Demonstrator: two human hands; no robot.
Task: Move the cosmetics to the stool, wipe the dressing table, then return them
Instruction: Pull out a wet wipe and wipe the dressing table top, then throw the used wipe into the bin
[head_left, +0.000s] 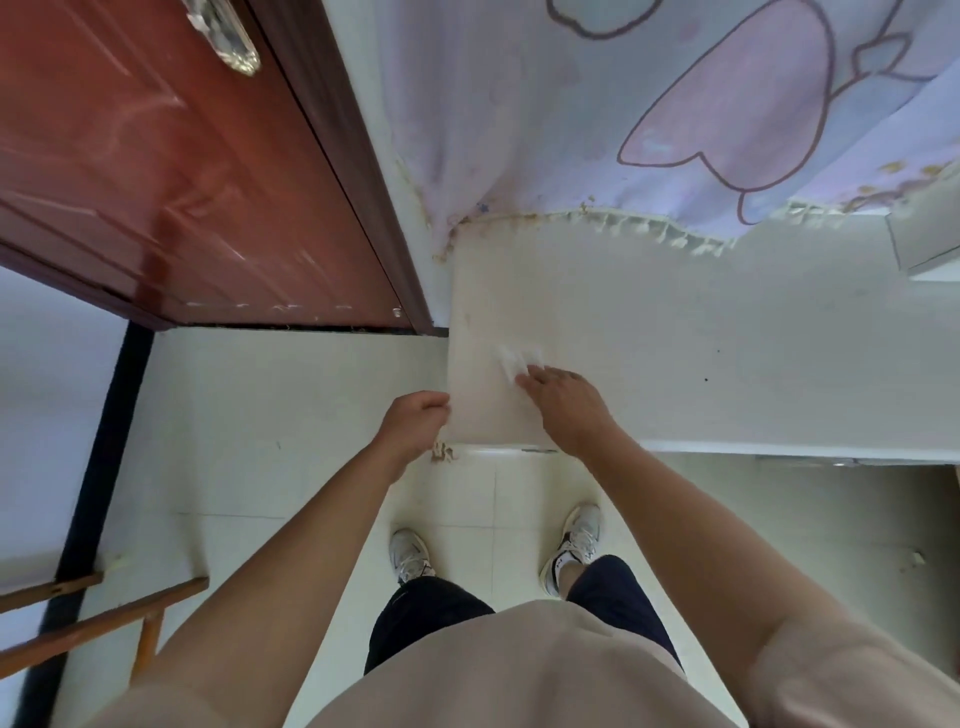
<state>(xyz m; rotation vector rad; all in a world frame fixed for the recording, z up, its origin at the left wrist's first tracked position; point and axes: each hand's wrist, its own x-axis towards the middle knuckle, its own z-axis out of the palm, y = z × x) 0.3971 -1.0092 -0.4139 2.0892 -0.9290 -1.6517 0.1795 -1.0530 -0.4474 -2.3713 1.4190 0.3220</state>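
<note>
The white dressing table (675, 332) fills the middle of the view, its top bare and smooth, with a couple of small dark specks (706, 380) towards the right. A small white wipe (511, 359), blurred, lies crumpled on the tabletop near its left end. Your right hand (569, 405) rests on the tabletop with fingers stretched out, fingertips pressing the wipe's near edge. Your left hand (415, 418) is curled at the table's left edge, touching it; it is unclear whether it grips the edge or is only braced there.

The wipe looks thin, soft and very light, so it will likely bunch or slip out from under the fingers. Flat fingers spread over its middle should keep it down better than a pinch at one corner.

No cosmetics are in view. A pale curtain (571, 130) with a cartoon print hangs down to the table's back edge. A red-brown door (156, 182) stands to the left. Below, your white shoes (410, 556) stand on pale floor tiles (467, 493). At lower left, a wooden frame (109, 616) shows partly, possibly the stool.
</note>
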